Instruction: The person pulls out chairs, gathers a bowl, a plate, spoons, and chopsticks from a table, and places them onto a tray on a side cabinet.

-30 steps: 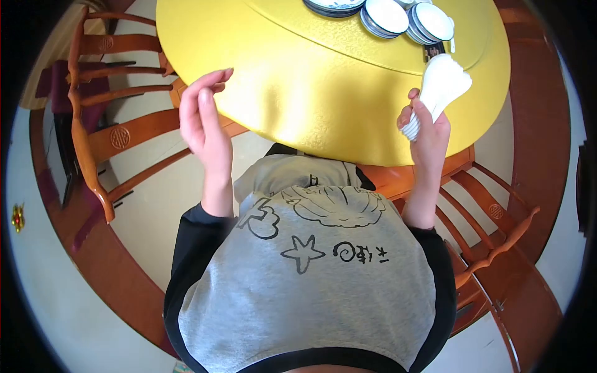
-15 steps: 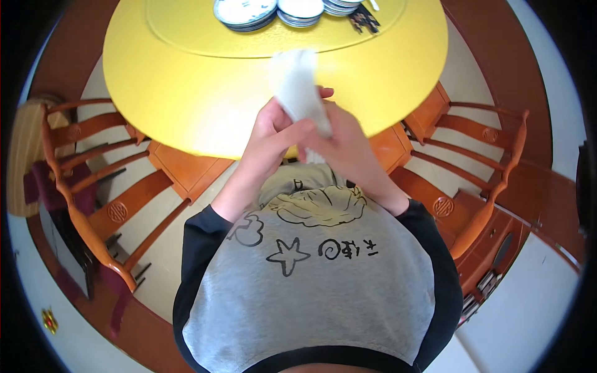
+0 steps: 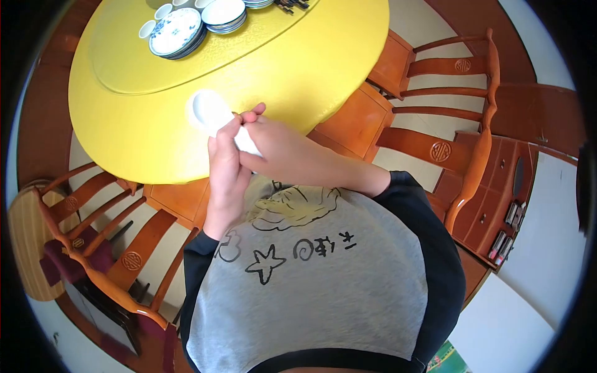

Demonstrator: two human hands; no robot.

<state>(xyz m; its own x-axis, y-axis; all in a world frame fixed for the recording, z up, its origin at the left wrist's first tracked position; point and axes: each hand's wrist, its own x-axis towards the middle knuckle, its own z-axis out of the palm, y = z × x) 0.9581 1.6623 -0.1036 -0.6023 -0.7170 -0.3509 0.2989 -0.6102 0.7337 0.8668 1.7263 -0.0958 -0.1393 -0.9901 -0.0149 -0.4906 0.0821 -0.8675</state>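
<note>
Where the yellow table (image 3: 124, 124) curves nearest the body, the left hand (image 3: 225, 163) and right hand (image 3: 283, 152) close together around the handle of a white spoon (image 3: 208, 110) — fingers curled tight, likely to steady it, with its smooth rounded bowl sticking out above the tabletop. Farther off sit glossy blue-patterned plates (image 3: 177, 32) and stacked bowls (image 3: 222, 12); carved wooden chairs (image 3: 448, 149) ring the table.

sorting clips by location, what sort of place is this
Probably a dining room: a round table under a yellow cloth, stacked blue-and-white plates and bowls, wooden chairs around it. The left hand and right hand hold a white spoon.
</note>
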